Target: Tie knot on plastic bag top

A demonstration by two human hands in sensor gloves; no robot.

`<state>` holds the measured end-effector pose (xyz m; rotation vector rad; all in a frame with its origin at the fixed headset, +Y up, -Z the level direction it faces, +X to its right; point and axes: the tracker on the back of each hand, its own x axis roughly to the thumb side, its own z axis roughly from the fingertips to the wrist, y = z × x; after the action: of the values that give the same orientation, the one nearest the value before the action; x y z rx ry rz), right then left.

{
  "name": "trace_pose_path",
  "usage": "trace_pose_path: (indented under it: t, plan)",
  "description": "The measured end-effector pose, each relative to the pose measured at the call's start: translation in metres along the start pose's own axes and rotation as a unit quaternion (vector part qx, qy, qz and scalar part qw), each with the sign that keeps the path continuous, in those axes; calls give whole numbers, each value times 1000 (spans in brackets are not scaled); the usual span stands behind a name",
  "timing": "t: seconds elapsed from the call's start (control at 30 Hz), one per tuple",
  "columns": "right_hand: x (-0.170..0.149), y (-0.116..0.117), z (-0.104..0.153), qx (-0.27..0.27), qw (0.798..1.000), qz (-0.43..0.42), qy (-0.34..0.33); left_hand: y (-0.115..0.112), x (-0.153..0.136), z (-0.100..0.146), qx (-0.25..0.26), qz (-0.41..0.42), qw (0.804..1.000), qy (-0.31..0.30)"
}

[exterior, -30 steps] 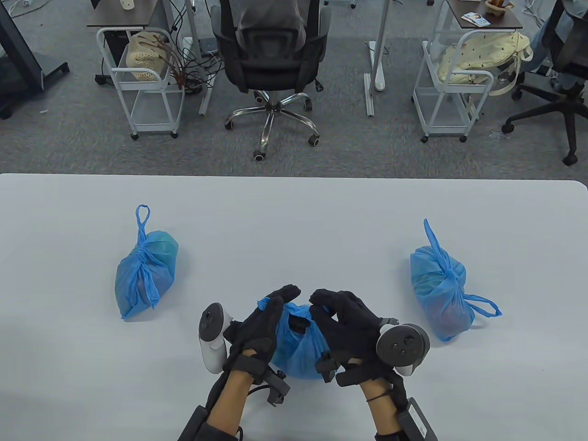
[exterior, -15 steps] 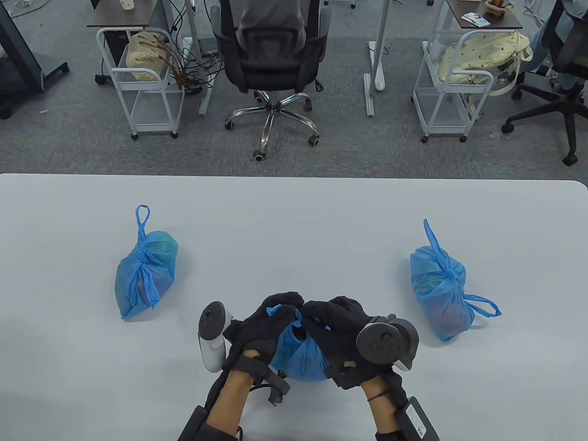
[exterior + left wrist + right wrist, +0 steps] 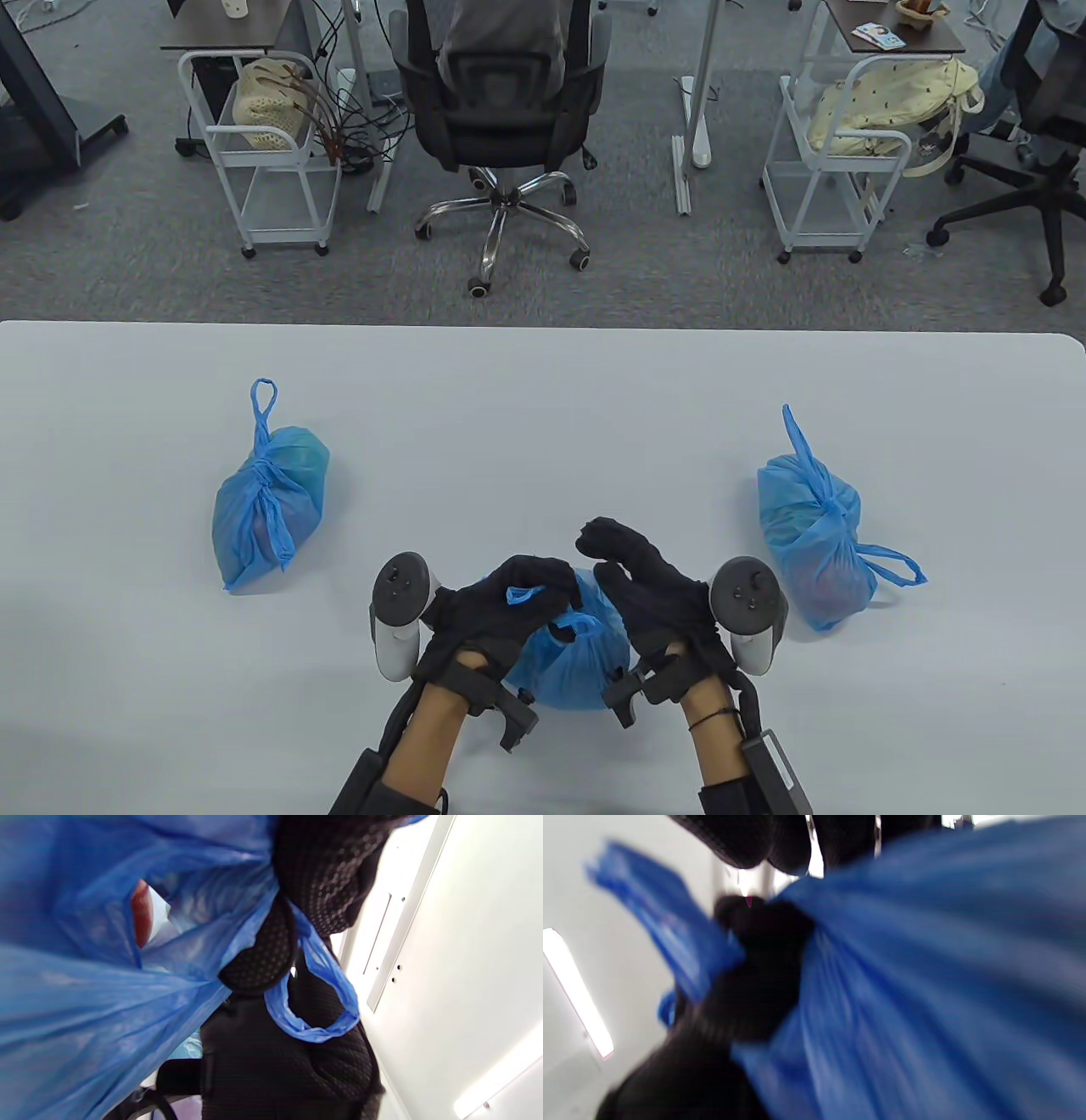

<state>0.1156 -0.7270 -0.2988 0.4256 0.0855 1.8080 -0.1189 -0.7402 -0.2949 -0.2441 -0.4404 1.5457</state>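
Note:
A blue plastic bag (image 3: 564, 671) sits at the table's near edge between my hands. My left hand (image 3: 530, 586) pinches one bag handle (image 3: 519, 593) above the bag's top. In the left wrist view that handle's loop (image 3: 316, 1018) wraps around my gloved fingers (image 3: 258, 959), and the bag (image 3: 85, 993) shows something red inside. A second handle loop (image 3: 579, 629) lies loose on the bag's top. My right hand (image 3: 607, 552) is beside the bag's right side, its fingers raised and holding nothing. The right wrist view is blurred and shows the bag (image 3: 925, 984) close up.
Two knotted blue bags lie on the white table (image 3: 543, 407): one at the left (image 3: 270, 509), one at the right (image 3: 814, 543). Beyond the table's far edge stand an office chair (image 3: 501, 110) and two white carts (image 3: 263, 153).
My right hand has let go of the bag top and moved right and away from it. My left hand has kept its handle and drawn it slightly toward me.

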Motion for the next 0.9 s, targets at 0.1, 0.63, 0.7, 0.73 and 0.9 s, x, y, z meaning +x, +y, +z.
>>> trace_pose_path:
  t: [0.1,0.63,0.7,0.73,0.9]
  plan:
    - [0,2,-2,14,999,32,14,3,3,0,-2,-48,999,1]
    - [7,5,-4,12,997,78,-11,-9,39,18,185,-510,830,-131]
    - [6,5,-4,16,997,77,-9,-12,39,19,196,-512,825,-137]
    - [6,5,-4,15,997,73,-9,-12,39,19,201,-512,824,-139]
    - [0,3,-3,2,999,44,6,-5,35,20,212,-419,874,-127]
